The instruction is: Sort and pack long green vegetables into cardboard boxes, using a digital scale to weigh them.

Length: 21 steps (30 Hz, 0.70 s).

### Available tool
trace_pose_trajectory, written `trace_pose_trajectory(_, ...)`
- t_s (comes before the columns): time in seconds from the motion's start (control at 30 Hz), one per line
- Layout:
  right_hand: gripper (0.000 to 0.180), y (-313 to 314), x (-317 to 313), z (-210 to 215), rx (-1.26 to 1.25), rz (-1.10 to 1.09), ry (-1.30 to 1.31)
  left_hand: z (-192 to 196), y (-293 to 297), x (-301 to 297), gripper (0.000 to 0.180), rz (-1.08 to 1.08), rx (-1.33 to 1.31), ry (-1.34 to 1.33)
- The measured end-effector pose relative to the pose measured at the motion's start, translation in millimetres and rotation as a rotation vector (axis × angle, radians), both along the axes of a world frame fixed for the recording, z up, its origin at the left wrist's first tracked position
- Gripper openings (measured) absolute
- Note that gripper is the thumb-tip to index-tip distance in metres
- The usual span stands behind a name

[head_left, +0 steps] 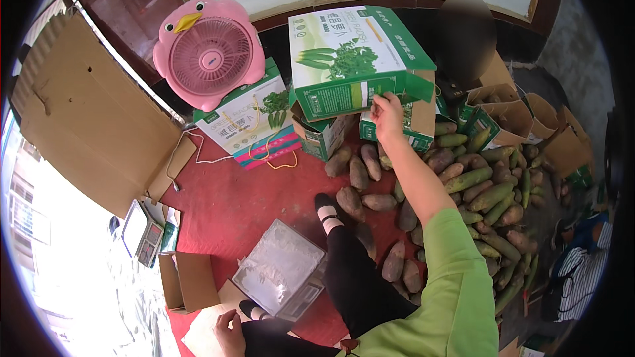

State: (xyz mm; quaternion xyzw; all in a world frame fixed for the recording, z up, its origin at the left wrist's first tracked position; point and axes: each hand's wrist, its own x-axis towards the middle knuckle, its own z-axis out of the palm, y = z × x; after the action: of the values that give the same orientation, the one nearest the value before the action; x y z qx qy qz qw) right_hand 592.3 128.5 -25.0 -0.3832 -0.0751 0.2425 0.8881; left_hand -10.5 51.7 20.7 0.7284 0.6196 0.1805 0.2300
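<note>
Head view. Right hand reaches far forward, arm in a green sleeve, fingers curled narrow onto the lower front edge of a green-and-white carton; whether the grip truly pinches the flap or only touches it, cannot tell. That carton sits tilted atop other green boxes at the far side of the red floor, below a dark wall base.

Left hand low at the bottom edge, resting on a pale sheet of cardboard by the knee; grip loosely closed, nothing seen held.

Pink bird-faced fan stands on a flat green-and-white box, left of the carton. Large brown cardboard sheet leans at far left.

Heap of brown tubers and green gourds spreads on the floor right of the arm, reaching open brown boxes. A clear plastic tray on a scale lies beside the person's black-trousered leg. A small open brown box is just left of it; a small device with a keypad lies further left.
</note>
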Motion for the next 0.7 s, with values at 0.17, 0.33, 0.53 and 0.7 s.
trace_pose_trajectory(0.17, 0.018, 2.0, 0.0, -5.9, -0.088, 0.098, 0.047, 9.3, -5.7, -1.2, 0.019, 0.006, 0.014, -0.005)
trace_pose_trajectory(0.33, 0.019, -10.4, -18.8, 17.6, -0.184, 0.015, -0.095, 3.1, -6.1, -9.1, 0.021, 0.017, 0.011, -0.038)
trace_pose_trajectory(0.53, 0.016, -52.7, -50.1, 72.2, -0.15, -0.093, -0.306, 8.5, -9.4, -16.2, 0.021, 0.009, 0.036, -0.057)
trace_pose_trajectory(0.7, 0.013, -115.8, -82.2, 117.3, -0.207, -0.086, -0.532, 12.1, -12.9, -19.2, 0.021, -0.023, 0.091, -0.069)
